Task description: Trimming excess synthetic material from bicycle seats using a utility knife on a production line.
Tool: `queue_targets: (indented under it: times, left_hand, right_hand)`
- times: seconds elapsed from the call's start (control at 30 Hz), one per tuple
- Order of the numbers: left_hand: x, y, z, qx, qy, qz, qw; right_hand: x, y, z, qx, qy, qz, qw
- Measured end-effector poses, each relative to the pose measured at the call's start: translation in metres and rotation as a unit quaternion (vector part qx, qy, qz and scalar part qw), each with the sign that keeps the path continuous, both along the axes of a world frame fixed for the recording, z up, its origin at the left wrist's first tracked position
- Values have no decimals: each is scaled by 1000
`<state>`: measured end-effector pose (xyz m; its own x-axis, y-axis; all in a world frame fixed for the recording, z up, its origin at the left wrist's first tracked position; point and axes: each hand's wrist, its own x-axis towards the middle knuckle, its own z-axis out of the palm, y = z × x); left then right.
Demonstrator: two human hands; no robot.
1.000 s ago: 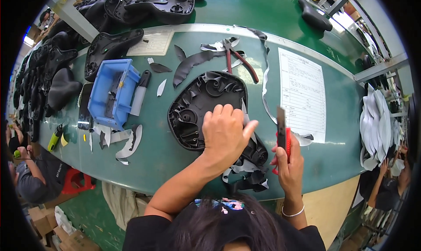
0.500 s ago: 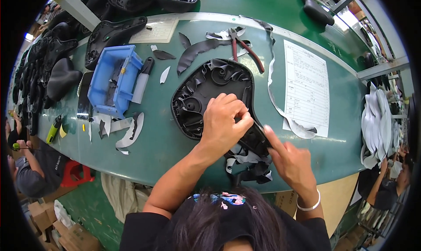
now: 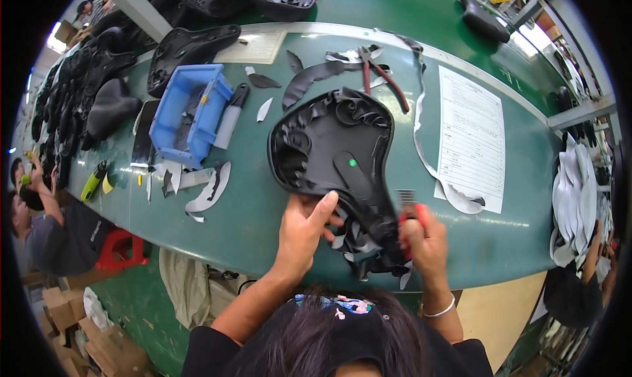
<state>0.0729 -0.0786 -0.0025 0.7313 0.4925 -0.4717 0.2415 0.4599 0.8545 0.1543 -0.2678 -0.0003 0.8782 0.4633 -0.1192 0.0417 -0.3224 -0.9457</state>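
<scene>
A black bicycle saddle (image 3: 329, 147) lies upside down on the green worktable, its hollow underside facing up and the cover gathered in folds around the rim. My left hand (image 3: 303, 229) grips its near left edge, thumb over the rim and fingers underneath. Beside the saddle's narrow nose, my right hand (image 3: 426, 242) is closed on a red-handled tool (image 3: 407, 232). A blurred, silvery striped part sticks up from that tool, so its exact kind is unclear. Black and white cover scraps (image 3: 359, 242) lie under and beside the nose, partly hidden.
Left of the saddle stand a blue bin (image 3: 187, 117) and a scraper (image 3: 232, 117). Red-handled pliers (image 3: 385, 81) lie behind it among scraps. A printed sheet (image 3: 471, 133) and long trimmed strip (image 3: 421, 147) lie to the right. More saddles (image 3: 115, 110) are piled far left.
My left hand has moved from over the saddle to its near left edge. My right hand has come off the nose edge and now shows the red-handled tool. The view has shifted slightly.
</scene>
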Motion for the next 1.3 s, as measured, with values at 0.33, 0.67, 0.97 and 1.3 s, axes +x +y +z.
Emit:
queue_targets:
  times: [0.33,0.67,0.97,1.3]
  left_hand:
    - [33,112,31,559,57,-350,749]
    - [21,84,19,212,192,-79,955]
    - [56,114,61,88,-18,-252,963]
    - [34,115,41,89,-9,-168,982]
  right_hand:
    - [6,-6,13,127,42,-101,986]
    - [13,7,-8,-65,-165,14,984]
    - [59,17,40,-182,-415,289,843]
    - [-20,7,1,-275,-251,226,900]
